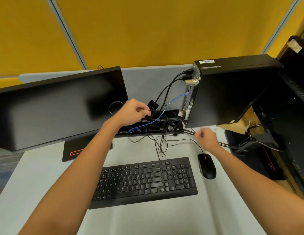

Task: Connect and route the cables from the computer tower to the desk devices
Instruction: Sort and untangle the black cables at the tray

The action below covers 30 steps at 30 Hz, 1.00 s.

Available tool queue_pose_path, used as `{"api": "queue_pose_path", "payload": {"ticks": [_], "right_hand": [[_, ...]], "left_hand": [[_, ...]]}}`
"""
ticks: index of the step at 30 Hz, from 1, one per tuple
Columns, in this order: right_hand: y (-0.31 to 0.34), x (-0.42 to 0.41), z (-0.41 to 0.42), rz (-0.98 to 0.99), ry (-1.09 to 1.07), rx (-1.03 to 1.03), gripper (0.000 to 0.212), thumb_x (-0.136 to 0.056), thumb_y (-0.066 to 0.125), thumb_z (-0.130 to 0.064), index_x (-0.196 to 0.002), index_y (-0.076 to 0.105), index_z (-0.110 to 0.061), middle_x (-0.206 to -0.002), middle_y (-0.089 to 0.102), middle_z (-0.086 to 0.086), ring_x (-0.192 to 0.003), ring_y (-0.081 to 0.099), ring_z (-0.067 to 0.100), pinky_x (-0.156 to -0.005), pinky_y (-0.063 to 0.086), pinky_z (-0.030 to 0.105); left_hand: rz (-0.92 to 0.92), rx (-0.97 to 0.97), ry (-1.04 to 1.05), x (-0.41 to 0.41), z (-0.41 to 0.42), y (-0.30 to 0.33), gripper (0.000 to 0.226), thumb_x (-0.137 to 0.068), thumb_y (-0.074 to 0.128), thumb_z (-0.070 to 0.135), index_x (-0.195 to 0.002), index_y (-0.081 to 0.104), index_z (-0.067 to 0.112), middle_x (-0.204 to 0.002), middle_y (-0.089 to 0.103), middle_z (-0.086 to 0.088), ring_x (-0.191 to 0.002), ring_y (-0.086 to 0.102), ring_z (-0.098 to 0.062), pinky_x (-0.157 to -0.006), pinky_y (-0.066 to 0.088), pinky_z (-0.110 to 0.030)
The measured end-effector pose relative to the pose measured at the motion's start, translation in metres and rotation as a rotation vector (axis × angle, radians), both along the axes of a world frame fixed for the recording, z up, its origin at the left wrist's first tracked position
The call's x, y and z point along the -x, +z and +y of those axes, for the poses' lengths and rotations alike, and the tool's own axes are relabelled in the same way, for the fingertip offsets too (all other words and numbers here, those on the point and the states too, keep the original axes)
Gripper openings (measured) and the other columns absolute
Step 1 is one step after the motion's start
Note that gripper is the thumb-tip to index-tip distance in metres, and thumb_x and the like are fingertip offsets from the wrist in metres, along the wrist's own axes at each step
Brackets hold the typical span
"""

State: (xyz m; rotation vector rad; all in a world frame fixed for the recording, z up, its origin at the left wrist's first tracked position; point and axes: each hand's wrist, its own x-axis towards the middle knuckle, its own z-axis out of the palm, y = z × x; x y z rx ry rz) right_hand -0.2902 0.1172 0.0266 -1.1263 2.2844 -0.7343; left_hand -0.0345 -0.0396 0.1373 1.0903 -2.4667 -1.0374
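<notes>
Tangled cables (160,131) crowd the gap between monitor (59,106) and tower (232,92).

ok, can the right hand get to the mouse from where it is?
Probably yes. The right hand is pinching thin cables just behind the mouse, and only bare desk and the mouse's own cord lie between them. It would have to let go first.

Desk (46,167): keyboard (146,180), mouse (207,166), tower (232,92), probably cables (160,143).

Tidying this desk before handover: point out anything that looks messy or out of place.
The thin black cables lie in a loose tangle on the desk between the keyboard and the open cable tray. The blue cable sags into that knot too.
</notes>
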Motion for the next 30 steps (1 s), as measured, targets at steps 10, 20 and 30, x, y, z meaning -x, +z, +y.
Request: {"api": "queue_pose_path", "payload": {"ticks": [10, 20, 30], "right_hand": [[0.053, -0.037, -0.036, 0.190, 0.249, 0.394, 0.049, -0.078, 0.066, -0.008, -0.124, 0.050, -0.019, -0.123, 0.049, 0.000, -0.114, 0.048, 0.016, -0.095, 0.039, 0.029], [0.071, -0.018, -0.045, 0.323, 0.131, 0.364, 0.016, -0.097, 0.043, -0.016, -0.087, 0.056, -0.018, -0.067, 0.056, 0.006, -0.063, 0.051, 0.029, -0.058, 0.035, 0.034], [0.059, -0.002, -0.032, 0.226, 0.326, -0.168, 0.042, -0.089, 0.062, -0.023, -0.124, 0.039, -0.018, -0.122, 0.058, 0.010, -0.116, 0.054, 0.033, -0.096, 0.042, 0.044]], "left_hand": [[-0.079, 0.183, -0.133, 0.032, 0.011, 0.012, 0.018, -0.092, 0.062, 0.018, -0.102, 0.075, 0.012, -0.093, 0.071, -0.002, -0.084, 0.064, -0.017, -0.083, 0.052, -0.037], [-0.468, 0.873, 0.005, 0.007, 0.004, -0.002, 0.013, -0.072, 0.075, 0.008, -0.070, 0.063, 0.013, -0.065, 0.062, -0.003, -0.060, 0.059, -0.028, -0.056, 0.031, -0.029], [0.016, 0.201, 0.090, 0.011, 0.013, -0.009, 0.026, -0.093, 0.045, -0.002, -0.115, 0.046, 0.012, -0.075, 0.050, 0.002, -0.070, 0.049, -0.006, -0.075, 0.043, -0.027]]}}
